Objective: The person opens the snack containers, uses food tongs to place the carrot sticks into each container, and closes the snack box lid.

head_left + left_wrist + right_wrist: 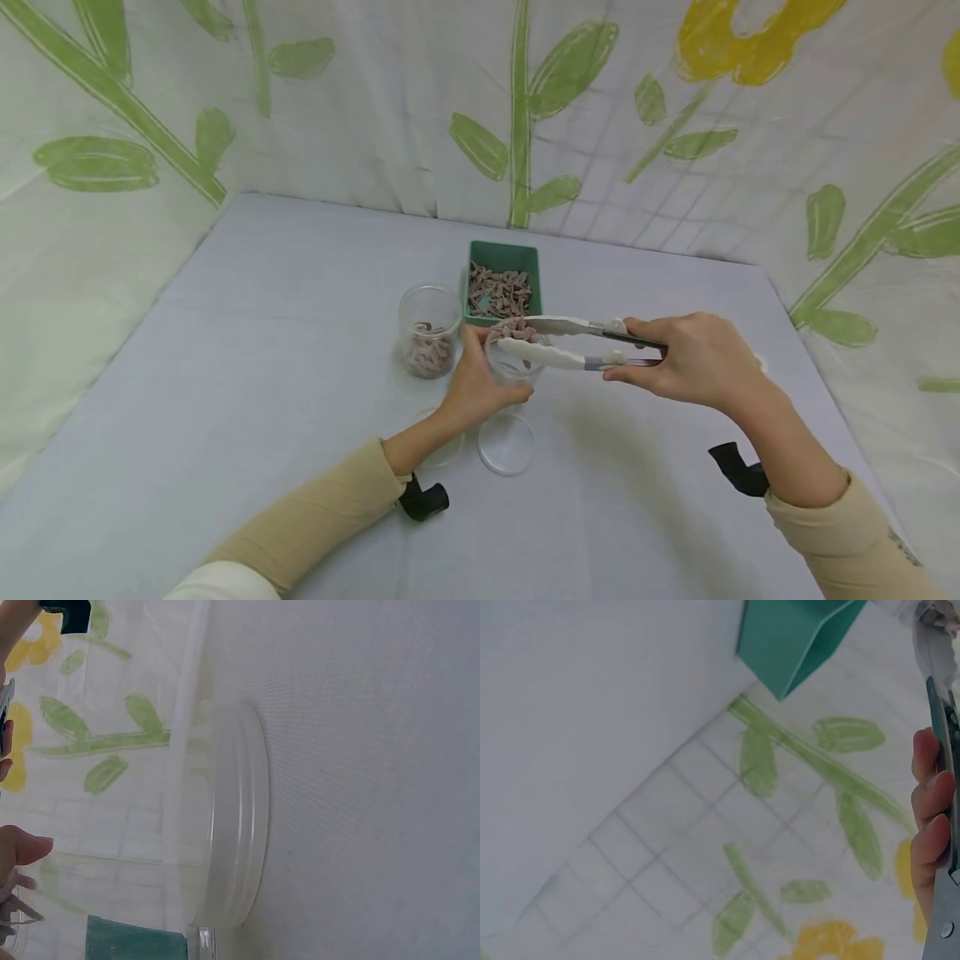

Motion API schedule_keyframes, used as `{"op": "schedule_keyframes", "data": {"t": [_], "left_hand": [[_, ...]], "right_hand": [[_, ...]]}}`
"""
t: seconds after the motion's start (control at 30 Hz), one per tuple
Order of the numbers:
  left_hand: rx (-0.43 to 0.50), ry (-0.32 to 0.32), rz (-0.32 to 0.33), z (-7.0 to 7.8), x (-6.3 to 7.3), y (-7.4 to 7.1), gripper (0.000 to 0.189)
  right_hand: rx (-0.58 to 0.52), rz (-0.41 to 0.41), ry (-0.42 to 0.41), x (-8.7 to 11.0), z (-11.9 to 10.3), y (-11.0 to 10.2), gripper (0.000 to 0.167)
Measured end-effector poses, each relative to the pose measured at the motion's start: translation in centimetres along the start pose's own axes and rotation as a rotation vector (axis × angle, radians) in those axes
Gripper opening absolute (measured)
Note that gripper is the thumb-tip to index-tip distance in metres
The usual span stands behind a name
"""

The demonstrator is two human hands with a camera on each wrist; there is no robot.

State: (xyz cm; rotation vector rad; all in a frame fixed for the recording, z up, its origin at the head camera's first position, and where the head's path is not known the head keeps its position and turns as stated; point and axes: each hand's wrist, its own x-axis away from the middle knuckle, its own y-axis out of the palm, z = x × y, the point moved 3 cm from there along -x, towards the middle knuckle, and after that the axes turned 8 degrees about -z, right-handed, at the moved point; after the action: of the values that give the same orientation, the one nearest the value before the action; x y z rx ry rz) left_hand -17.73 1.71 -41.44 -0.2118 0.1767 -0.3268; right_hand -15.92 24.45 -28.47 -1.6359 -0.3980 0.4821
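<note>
My left hand (480, 379) grips a clear round jar (517, 387) from its left side. My right hand (697, 358) holds white-tipped metal tongs (558, 357) by their dark handles. Between the tong tips, at the jar's mouth, is a clump of pinkish-brown strips (517, 329). The jar's lower part is mostly hidden. Just behind it stands a green bin (538, 275) with many similar strips inside. To the left is a second clear jar (430, 312), partly filled with strips. In the right wrist view, fingers (930, 810) wrap the tongs.
Two clear round lids lie nearer the front: one lid (506, 444) in full view, the other (444, 450) partly behind my left forearm. A translucent lid (236, 817) looms large in the left wrist view. Black curved pieces (423, 502) show by both wrists. Painted cloth hangs behind the table.
</note>
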Motion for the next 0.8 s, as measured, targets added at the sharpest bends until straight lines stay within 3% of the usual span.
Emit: {"op": "schedule_keyframes", "data": {"t": [0.37,0.6,0.7,0.8], "left_hand": [[0.000,0.040,0.003,-0.2,0.1,0.0,0.076],[0.026,0.036,-0.005,-0.1,0.0,0.0,0.075],[0.026,0.021,-0.006,0.0,0.0,0.0,0.075],[0.009,0.016,0.002,0.0,0.1,0.0,0.076]], "right_hand": [[0.004,-0.023,0.009,0.2,0.2,-0.6,0.066],[-0.027,-0.030,0.063,-0.1,0.8,-1.7,0.061],[-0.022,-0.037,0.062,-0.3,1.1,-2.0,0.065],[0.005,0.010,0.023,-0.8,1.4,-2.4,0.079]]}}
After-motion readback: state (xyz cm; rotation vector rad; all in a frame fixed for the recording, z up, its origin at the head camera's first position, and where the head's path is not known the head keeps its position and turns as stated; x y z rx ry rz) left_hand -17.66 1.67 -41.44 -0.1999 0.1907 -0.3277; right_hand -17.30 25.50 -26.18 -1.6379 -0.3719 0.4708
